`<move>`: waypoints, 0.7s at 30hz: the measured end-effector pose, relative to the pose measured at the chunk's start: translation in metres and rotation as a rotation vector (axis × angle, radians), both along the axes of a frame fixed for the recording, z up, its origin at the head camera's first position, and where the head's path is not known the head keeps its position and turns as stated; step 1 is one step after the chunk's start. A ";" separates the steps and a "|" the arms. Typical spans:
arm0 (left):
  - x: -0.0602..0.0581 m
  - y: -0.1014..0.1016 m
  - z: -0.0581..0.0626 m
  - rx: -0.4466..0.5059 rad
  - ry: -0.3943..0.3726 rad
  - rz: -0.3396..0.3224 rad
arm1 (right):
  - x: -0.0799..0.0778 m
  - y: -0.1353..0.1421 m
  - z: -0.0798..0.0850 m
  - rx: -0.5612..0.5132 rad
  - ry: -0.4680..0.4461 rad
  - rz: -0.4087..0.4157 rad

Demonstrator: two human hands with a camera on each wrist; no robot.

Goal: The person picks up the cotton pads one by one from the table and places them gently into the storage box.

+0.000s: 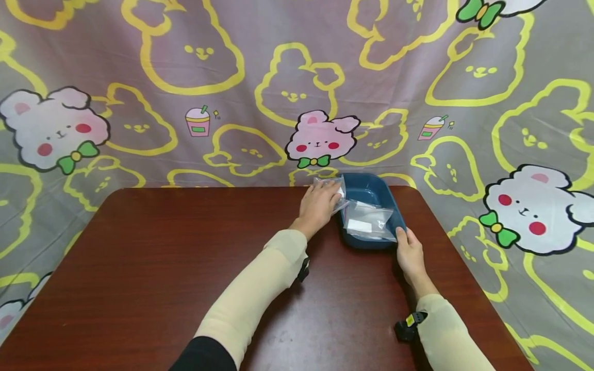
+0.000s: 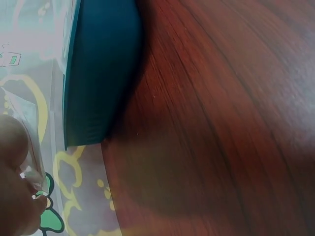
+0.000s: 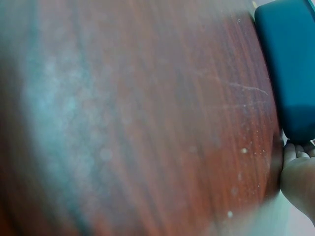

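A blue plastic basin point(image 1: 364, 244) stands at the far right of the table. Inside it lie clear plastic bags point(image 1: 369, 225) with white contents; how many cannot be told. Just over the basin's left rim, my left hand point(image 1: 319, 202) holds another clear plastic bag point(image 1: 342, 192) with something white in it. The left wrist view has the thumb and a finger point(image 2: 17, 182) at this bag point(image 2: 29, 120), beside the basin's outer wall point(image 2: 101, 73). My right hand point(image 1: 411, 255) grips the basin's near right corner. In the right wrist view its fingers are partly hidden beneath the basin point(image 3: 293, 73).
The dark reddish-brown wooden table point(image 1: 185, 257) spreads out left of the basin and in front of it. A patterned cloth point(image 1: 260, 111) hangs close behind the table and along its sides. The basin is near the table's back edge.
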State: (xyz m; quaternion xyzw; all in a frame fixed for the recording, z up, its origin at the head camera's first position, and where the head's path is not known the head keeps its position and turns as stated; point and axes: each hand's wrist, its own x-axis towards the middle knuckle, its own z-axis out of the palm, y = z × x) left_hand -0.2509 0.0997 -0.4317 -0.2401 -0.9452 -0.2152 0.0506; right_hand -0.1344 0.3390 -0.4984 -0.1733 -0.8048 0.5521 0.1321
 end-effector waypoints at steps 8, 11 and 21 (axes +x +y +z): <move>0.001 0.012 0.001 0.008 -0.002 -0.026 | -0.002 0.002 -0.004 0.013 0.001 -0.030; 0.002 0.018 0.001 0.000 -0.005 -0.036 | -0.002 0.002 -0.004 0.003 0.000 -0.022; 0.006 0.042 0.005 -0.035 -0.016 -0.056 | 0.000 0.001 -0.001 -0.013 0.010 0.002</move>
